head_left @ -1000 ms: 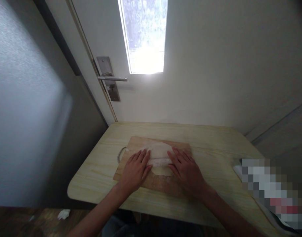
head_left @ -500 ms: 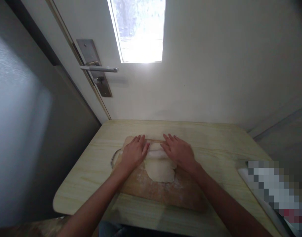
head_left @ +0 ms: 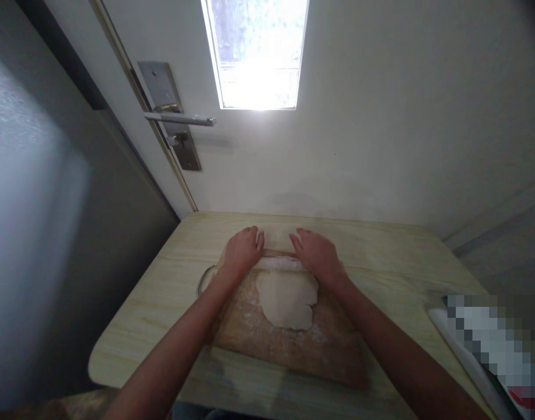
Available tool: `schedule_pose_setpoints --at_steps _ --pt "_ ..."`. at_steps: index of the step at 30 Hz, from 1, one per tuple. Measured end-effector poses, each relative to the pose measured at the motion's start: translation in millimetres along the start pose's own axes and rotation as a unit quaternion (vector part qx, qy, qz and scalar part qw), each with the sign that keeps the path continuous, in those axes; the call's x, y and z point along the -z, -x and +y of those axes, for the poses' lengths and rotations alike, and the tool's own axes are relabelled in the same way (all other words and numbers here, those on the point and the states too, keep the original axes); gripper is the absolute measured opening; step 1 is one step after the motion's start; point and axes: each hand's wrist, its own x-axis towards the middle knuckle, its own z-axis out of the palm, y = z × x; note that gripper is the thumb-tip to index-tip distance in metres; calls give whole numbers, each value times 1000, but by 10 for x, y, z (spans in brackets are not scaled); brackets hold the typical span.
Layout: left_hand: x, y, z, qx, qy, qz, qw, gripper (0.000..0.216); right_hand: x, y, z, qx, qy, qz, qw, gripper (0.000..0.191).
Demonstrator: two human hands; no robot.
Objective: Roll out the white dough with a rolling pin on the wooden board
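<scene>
A pale, flour-dusted rolling pin [head_left: 278, 264] lies across the far edge of a flattened sheet of dough [head_left: 288, 300]. My left hand [head_left: 243, 251] is over the pin's left end, its fingers curved over the far side. On the right end sits my right hand [head_left: 316, 254], bent over it in the same way. Both ends of the pin are hidden under my hands. The dough has an uneven outline with a small split on its right edge. Beneath it is a wooden cutting board [head_left: 289, 356] with flour scattered on it.
The board lies on a light wood-grain table [head_left: 162, 315], with a metal ring handle [head_left: 201, 280] at its left. Behind stands a white door with a lever handle [head_left: 179, 119] and a bright window [head_left: 258, 58]. A partly blurred-out item [head_left: 490, 344] is at the right edge.
Both hands and the rolling pin have moved away from me toward the dough's far edge, uncovering more of the dough. My fingers are more bent now. The view has shifted slightly.
</scene>
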Motion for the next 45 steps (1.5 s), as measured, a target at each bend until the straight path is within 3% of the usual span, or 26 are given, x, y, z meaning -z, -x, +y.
schedule_pose_setpoints --at_steps 14,19,23,29,34,45 --pt "18 24 -4 31 -20 -53 998 35 22 2 18 25 4 -38 999 43" --pt "103 308 50 -16 -14 -50 999 36 85 343 -52 42 9 -13 999 42" --pt "93 657 100 -74 -17 -8 997 36 -11 679 -53 83 3 44 996 41" --pt "58 988 211 -54 -31 19 998 39 -169 920 0 109 16 85 990 41" --pt "35 848 272 -24 -23 7 999 40 -112 839 -21 98 17 60 993 42" --pt "-25 260 206 -2 14 -38 999 42 8 303 -40 71 -1 18 997 44"
